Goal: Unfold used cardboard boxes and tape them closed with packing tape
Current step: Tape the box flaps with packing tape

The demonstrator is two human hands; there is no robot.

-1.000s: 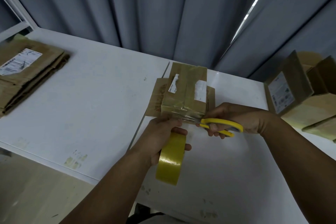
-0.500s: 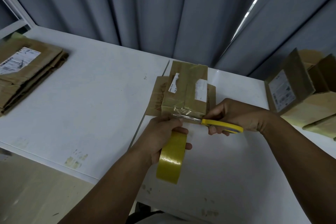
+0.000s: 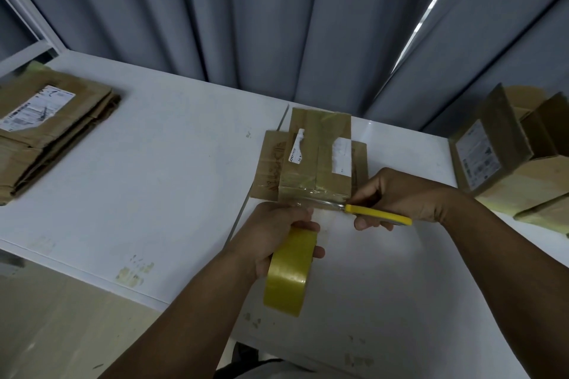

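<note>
- Yellow packing tape is the thing in play: the tape roll (image 3: pixel 289 271) hangs on edge in the left hand (image 3: pixel 274 234), whose fingers curl through and round it, just off the near end of the box (image 3: pixel 317 160).
- That box lies in the middle of the white desk (image 3: pixel 154 178), on top of a flat piece of cardboard, with tape already running along its top and over the near edge.
- A short, clear strip of tape (image 3: pixel 308 198) bridges the near face of the box and the roll.
- The right hand (image 3: pixel 400 197) grips the yellow-handled scissors (image 3: pixel 375 214). Their blades point left and lie against the strip at the lower edge of the box. Whether they have closed through the tape I cannot tell.
- Step in hand, as I judge it: cutting the tape free from the roll after sealing this seam.
- The next move calls for keeping the strip taut with the roll, closing the blades right across it, then pressing the loose end down on the cardboard.
- Flattened boxes (image 3: pixel 46 129) sit stacked at the far left of the desk, and assembled boxes (image 3: pixel 508 169) at the far right, so more seem to be waiting.
</note>
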